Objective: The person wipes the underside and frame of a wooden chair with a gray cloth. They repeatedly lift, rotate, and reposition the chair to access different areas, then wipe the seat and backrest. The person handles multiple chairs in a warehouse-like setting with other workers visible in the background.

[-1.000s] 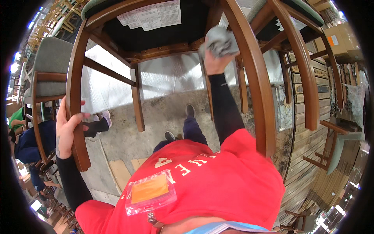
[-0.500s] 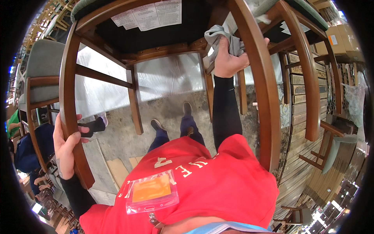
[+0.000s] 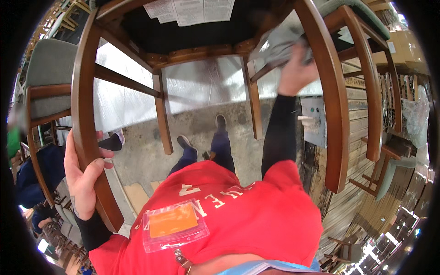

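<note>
A brown wooden chair is tipped so that its black underside and legs face me, with white paper labels on the underside. My left hand is wrapped around the near left leg, thumb on the inner side and fingertips showing past it. In my right hand is a grey cloth, bunched up and smeared by motion. That hand is between the far right leg and the near right leg, beside the right side rail. Part of the cloth is hidden behind my fingers.
At right stands another tipped chair with a grey seat. A grey upholstered chair is at left, near another person's dark clothing. Plastic-covered surface lies beneath the chair. Cardboard boxes and stacked wooden slats fill the right.
My right hand has moved right and a little down with the grey cloth. The chair sits slightly farther right in the view. My left hand keeps its grip on the leg.
</note>
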`<state>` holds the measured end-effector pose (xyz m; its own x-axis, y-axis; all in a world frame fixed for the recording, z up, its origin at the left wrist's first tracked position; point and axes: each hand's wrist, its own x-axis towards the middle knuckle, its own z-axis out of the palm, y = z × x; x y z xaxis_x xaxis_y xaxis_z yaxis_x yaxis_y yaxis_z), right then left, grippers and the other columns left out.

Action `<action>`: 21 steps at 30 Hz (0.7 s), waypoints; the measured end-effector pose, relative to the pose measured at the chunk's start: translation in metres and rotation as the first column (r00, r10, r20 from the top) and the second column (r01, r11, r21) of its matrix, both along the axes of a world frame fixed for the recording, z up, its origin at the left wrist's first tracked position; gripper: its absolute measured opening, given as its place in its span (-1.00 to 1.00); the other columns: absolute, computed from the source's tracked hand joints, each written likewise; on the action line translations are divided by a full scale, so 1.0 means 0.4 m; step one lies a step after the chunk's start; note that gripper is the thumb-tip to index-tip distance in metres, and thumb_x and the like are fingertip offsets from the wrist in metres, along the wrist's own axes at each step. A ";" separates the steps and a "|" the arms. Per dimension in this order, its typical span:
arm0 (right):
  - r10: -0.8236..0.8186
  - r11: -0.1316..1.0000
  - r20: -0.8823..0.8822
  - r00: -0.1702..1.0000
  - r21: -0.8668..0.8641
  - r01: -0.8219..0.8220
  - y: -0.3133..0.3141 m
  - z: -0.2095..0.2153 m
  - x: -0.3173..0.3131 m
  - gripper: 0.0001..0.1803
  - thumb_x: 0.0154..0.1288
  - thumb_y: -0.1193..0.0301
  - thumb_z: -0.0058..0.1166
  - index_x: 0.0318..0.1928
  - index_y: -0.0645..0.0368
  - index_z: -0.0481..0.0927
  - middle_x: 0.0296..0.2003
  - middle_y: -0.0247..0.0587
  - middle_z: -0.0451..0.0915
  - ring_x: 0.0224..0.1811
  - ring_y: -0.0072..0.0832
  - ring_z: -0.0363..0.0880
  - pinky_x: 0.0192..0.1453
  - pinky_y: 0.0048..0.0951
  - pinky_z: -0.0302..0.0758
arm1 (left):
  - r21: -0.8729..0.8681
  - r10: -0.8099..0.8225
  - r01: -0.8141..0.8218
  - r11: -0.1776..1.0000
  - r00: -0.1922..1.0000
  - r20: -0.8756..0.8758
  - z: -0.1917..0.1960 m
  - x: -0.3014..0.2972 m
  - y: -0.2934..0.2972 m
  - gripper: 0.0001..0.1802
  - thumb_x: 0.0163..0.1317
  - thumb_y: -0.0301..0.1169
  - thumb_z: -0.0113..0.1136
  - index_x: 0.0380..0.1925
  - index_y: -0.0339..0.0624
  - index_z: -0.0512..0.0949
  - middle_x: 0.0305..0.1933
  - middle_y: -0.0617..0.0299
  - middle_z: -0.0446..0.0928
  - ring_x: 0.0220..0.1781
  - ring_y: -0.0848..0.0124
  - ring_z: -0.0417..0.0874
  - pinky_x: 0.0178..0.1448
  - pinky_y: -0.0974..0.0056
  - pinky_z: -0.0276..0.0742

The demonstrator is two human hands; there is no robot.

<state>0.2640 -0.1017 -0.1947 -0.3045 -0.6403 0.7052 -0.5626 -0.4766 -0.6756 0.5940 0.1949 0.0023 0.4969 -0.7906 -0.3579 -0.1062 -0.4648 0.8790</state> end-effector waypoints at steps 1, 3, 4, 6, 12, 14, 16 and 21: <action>-0.042 0.998 -0.039 0.998 -0.056 0.040 -0.014 0.021 -0.006 -0.29 0.12 0.27 0.50 0.17 0.44 0.51 0.11 0.19 0.60 0.15 -0.02 0.59 0.25 -0.14 0.46 | -0.015 0.003 -0.003 1.000 1.000 -0.006 0.002 -0.001 -0.005 -0.09 0.02 -0.58 0.06 0.49 -0.32 0.11 0.21 -0.02 0.48 -0.09 0.33 0.65 -0.09 0.29 0.61; -0.094 0.985 -0.090 0.991 -0.156 0.079 -0.052 0.014 0.017 -0.25 0.09 0.25 0.52 0.17 0.47 0.49 0.11 0.24 0.59 0.16 0.01 0.58 0.26 -0.15 0.46 | -0.018 0.007 -0.007 1.000 1.000 0.012 0.006 -0.008 -0.005 -0.08 0.00 -0.58 0.06 0.49 -0.32 0.11 0.21 -0.03 0.48 -0.11 0.33 0.64 -0.09 0.29 0.60; -0.141 0.969 -0.014 0.990 -0.207 0.135 -0.047 -0.030 0.056 -0.29 0.10 0.26 0.51 0.14 0.48 0.52 0.02 0.24 0.64 0.08 -0.06 0.64 0.21 -0.16 0.49 | -0.020 0.014 -0.014 1.000 1.000 0.009 0.005 -0.011 -0.009 -0.08 0.00 -0.58 0.06 0.49 -0.32 0.10 0.21 -0.03 0.47 -0.11 0.33 0.64 -0.09 0.28 0.60; -0.118 0.963 -0.059 0.991 0.235 0.129 0.034 -0.240 0.027 -0.29 0.17 0.34 0.40 0.24 0.46 0.43 0.06 0.24 0.62 0.14 0.07 0.61 0.22 -0.10 0.50 | -0.026 -0.010 0.009 1.000 1.000 -0.008 0.010 -0.007 -0.022 -0.07 -0.01 -0.58 0.07 0.49 -0.32 0.10 0.21 -0.03 0.47 -0.12 0.34 0.64 -0.09 0.28 0.60; 0.180 0.646 -0.347 0.920 0.747 0.155 0.128 -0.396 -0.024 -0.67 0.30 0.36 0.14 -0.02 0.34 0.58 -0.32 0.19 0.69 -0.19 0.18 0.66 -0.07 0.07 0.54 | -0.033 -0.029 0.028 0.999 0.999 -0.034 0.016 -0.001 -0.028 -0.12 0.10 -0.60 0.16 0.48 -0.30 0.10 0.15 0.00 0.49 -0.11 0.32 0.66 -0.12 0.28 0.62; 0.425 0.552 -0.452 0.784 0.816 0.172 0.137 -0.324 -0.023 -0.70 0.32 0.33 0.15 -0.13 0.37 0.65 -0.34 0.21 0.68 -0.23 0.13 0.67 -0.10 0.03 0.55 | -0.062 -0.078 0.074 0.995 0.995 -0.065 0.018 0.003 -0.036 -0.16 0.12 -0.56 0.17 0.45 -0.35 0.12 0.14 0.00 0.49 -0.09 0.32 0.66 -0.12 0.28 0.62; 0.449 0.684 -0.175 0.877 0.698 -0.211 0.206 -0.186 0.142 -0.67 0.32 0.30 0.21 -0.18 0.40 0.67 -0.30 0.18 0.70 -0.24 -0.04 0.72 -0.11 -0.09 0.59 | -0.060 -0.053 0.049 0.997 0.996 -0.072 0.013 0.006 -0.018 -0.18 0.13 -0.54 0.17 0.44 -0.37 0.15 0.16 0.02 0.48 -0.04 0.32 0.66 -0.05 0.30 0.61; 0.881 0.457 0.130 0.455 0.011 -0.889 0.277 0.083 0.601 0.03 -0.09 0.29 0.56 0.36 0.36 0.26 0.16 0.15 0.51 0.09 -0.15 0.62 0.18 -0.20 0.56 | -0.115 -0.085 0.090 0.989 0.995 0.047 -0.006 0.029 0.000 -0.19 0.17 -0.50 0.18 0.46 -0.35 0.16 0.31 0.04 0.42 0.27 0.34 0.50 0.34 0.30 0.40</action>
